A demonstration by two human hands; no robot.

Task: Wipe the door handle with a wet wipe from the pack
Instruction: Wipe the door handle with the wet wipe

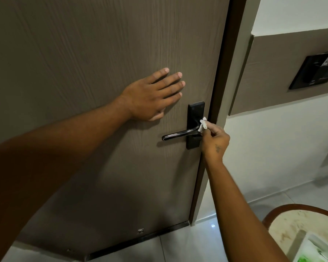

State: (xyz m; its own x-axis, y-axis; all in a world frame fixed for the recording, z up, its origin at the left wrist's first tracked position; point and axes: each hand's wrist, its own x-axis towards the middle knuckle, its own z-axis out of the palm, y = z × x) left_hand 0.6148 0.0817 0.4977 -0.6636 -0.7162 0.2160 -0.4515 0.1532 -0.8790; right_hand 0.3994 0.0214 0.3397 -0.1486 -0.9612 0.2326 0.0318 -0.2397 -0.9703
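A black lever door handle (175,134) on a black backplate (195,112) sits at the right edge of a brown wood-grain door (83,44). My right hand (215,140) pinches a small crumpled white wet wipe (203,125) and presses it against the base of the lever at the backplate. My left hand (152,95) lies flat on the door, fingers spread, up and left of the handle. The wipe pack (316,252), white and green, shows partly at the bottom right corner.
The dark door frame (223,72) runs beside the handle. A black wall switch panel (312,72) with a plug hangs on the right wall. A round table with a brown rim (284,208) stands at the lower right on a pale tiled floor (187,244).
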